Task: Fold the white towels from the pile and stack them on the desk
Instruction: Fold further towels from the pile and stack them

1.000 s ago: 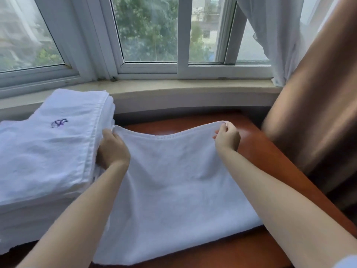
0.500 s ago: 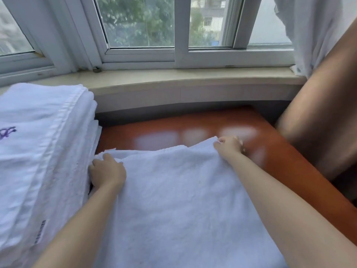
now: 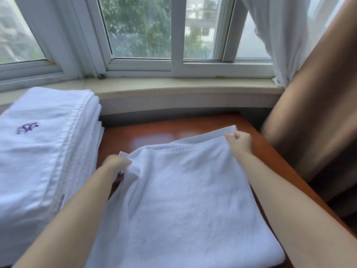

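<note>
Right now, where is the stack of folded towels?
In the head view the stack of folded towels sits at the left on the desk, below the window sill, beside the left hand.

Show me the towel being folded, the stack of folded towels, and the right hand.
towel being folded (image 3: 183, 200), head view, middle of its flat top.
stack of folded towels (image 3: 38, 151), head view, top towel's face.
right hand (image 3: 240, 142), head view, back of the hand.

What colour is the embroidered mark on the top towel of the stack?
Purple, on the stack's top towel; mark shows clearly in the head view.
</note>
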Demonstrator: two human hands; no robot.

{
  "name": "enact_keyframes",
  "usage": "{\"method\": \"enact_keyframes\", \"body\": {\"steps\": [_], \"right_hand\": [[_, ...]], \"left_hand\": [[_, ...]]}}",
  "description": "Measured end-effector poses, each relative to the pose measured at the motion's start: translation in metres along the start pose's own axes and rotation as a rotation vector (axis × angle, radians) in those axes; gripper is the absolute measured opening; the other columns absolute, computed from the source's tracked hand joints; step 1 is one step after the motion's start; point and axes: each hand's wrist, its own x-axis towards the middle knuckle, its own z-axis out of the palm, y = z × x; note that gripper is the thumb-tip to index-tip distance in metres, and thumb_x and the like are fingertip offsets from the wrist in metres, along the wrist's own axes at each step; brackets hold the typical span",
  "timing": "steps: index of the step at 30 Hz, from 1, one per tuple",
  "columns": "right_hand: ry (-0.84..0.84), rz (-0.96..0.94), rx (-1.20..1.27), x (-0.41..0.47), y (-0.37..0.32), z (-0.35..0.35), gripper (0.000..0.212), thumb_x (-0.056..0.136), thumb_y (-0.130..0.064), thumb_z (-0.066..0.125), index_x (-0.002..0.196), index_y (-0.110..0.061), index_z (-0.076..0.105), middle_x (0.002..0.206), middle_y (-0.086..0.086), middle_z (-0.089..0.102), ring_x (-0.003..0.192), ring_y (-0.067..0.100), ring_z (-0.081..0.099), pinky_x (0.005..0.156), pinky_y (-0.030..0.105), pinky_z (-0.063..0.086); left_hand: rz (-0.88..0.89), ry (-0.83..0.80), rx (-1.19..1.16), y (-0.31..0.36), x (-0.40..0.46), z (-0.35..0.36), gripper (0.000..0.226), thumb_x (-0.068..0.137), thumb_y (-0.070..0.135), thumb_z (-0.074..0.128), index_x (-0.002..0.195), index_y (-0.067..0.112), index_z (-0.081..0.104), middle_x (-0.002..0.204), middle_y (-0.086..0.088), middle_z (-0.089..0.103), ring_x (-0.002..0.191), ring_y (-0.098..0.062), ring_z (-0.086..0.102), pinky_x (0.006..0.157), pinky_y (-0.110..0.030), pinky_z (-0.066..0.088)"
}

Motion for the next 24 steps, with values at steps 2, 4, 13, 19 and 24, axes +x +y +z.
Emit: {"method": "enact_keyframes", "body": {"steps": [2, 4, 13, 19, 24], "right_hand": [[0.056, 0.028, -0.208, 0.000, 0.001, -0.014, 0.037, 0.089, -0.015, 0.053, 0.054, -0.016, 0.042, 0.059, 0.003, 0.043, 0.064, 0.026, 0.042, 0.053, 0.029, 0.030], [-0.018, 0.115, -0.502, -0.001, 0.002, -0.024, 0.022, 0.093, -0.020, 0.053, 0.079, -0.006, 0.065, 0.088, 0.015, 0.063, 0.086, 0.035, 0.059, 0.070, 0.032, 0.045], [0.311, -0.029, -0.249, 0.011, 0.024, -0.004, 0.023, 0.095, -0.019, 0.056, 0.091, 0.002, 0.066, 0.120, 0.013, 0.051, 0.094, 0.034, 0.056, 0.082, 0.035, 0.043], [0.010, 0.158, -0.567, 0.014, 0.048, 0.011, 0.038, 0.093, -0.037, 0.056, 0.113, -0.005, 0.063, 0.128, 0.016, 0.043, 0.119, 0.036, 0.040, 0.094, 0.037, 0.039], [-0.209, 0.243, -0.425, 0.025, 0.031, 0.002, 0.024, 0.087, -0.027, 0.065, 0.101, -0.008, 0.063, 0.107, 0.011, 0.056, 0.092, 0.026, 0.055, 0.074, 0.028, 0.042]], "left_hand": [[-0.065, -0.091, -0.049, -0.003, -0.013, 0.003, 0.017, 0.088, 0.005, 0.059, 0.102, 0.011, 0.062, 0.073, -0.011, 0.053, 0.055, -0.018, 0.046, 0.047, -0.022, 0.043], [-0.069, -0.076, 0.089, -0.004, -0.020, 0.007, 0.013, 0.085, 0.003, 0.058, 0.096, 0.006, 0.063, 0.067, -0.010, 0.052, 0.049, -0.018, 0.043, 0.047, -0.022, 0.038], [0.407, 0.677, -0.058, -0.004, 0.005, 0.026, 0.032, 0.100, 0.029, 0.048, 0.082, 0.005, 0.058, 0.126, -0.013, 0.037, 0.102, -0.028, 0.047, 0.088, -0.038, 0.043], [0.111, 0.480, 0.251, -0.003, 0.035, 0.035, 0.039, 0.098, 0.027, 0.048, 0.123, -0.002, 0.057, 0.134, -0.019, 0.039, 0.124, -0.036, 0.039, 0.096, -0.040, 0.038], [-0.066, 0.201, 0.006, 0.015, 0.049, 0.020, 0.043, 0.084, 0.012, 0.065, 0.123, -0.005, 0.057, 0.125, -0.017, 0.057, 0.104, -0.030, 0.060, 0.087, -0.036, 0.048]]}}
